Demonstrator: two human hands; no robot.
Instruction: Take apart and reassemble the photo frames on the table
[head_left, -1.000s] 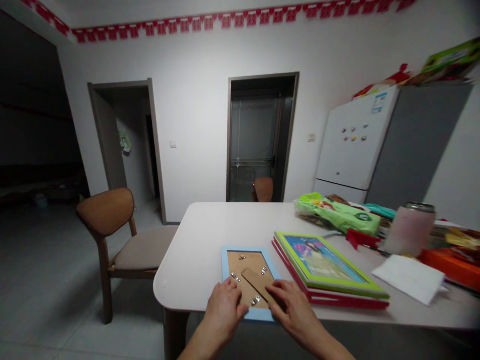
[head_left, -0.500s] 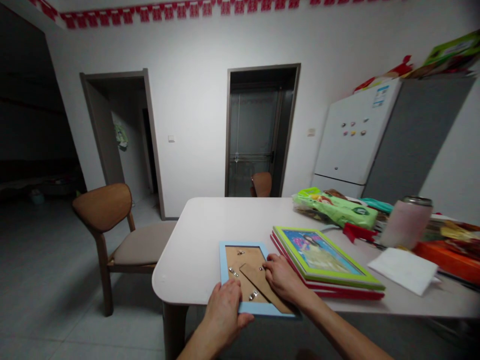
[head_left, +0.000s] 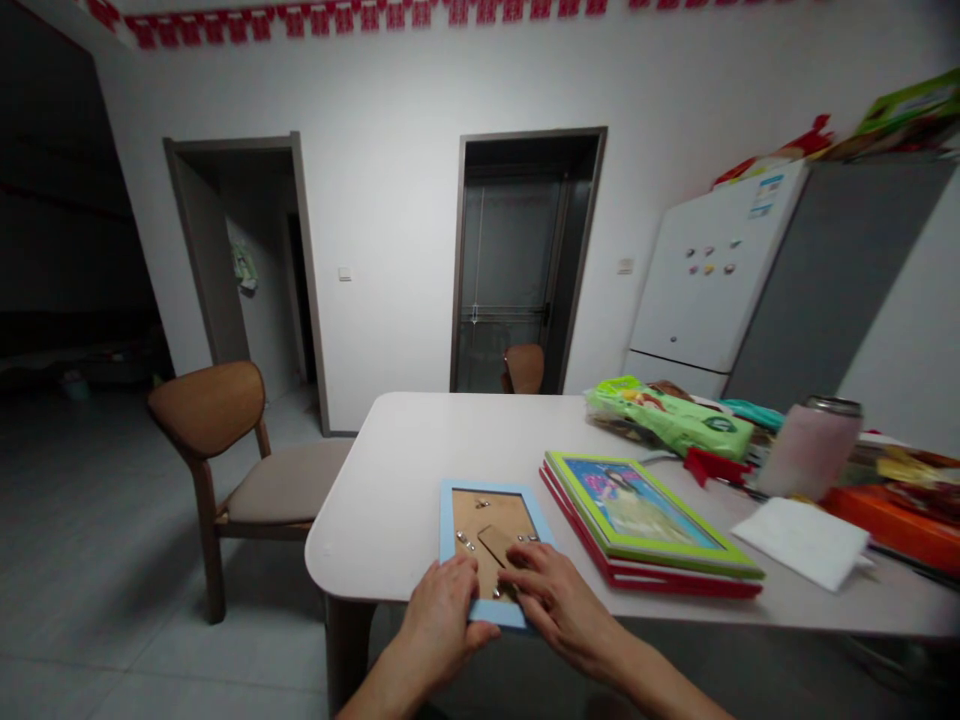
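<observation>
On the white tabletop [head_left: 442,430], your left hand [head_left: 442,608] grasps the light-blue rectangular frame [head_left: 448,520], brown backing board [head_left: 499,514] already in; your right hand [head_left: 559,597] touches the board, its grip and the silver metal clips' [head_left: 465,541] fastening unclear.

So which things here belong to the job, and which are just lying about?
Job: light-blue picture frame, its brown backing board; probably the stacked picture frames.
Seemingly lying about: green plastic package, pink jar, white paper, orange box.

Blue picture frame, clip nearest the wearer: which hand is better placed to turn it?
Right hand, probably: its fingers are over the brown backing, close beside that clip. The left hand rests on the blue picture frame along its left side.
</observation>
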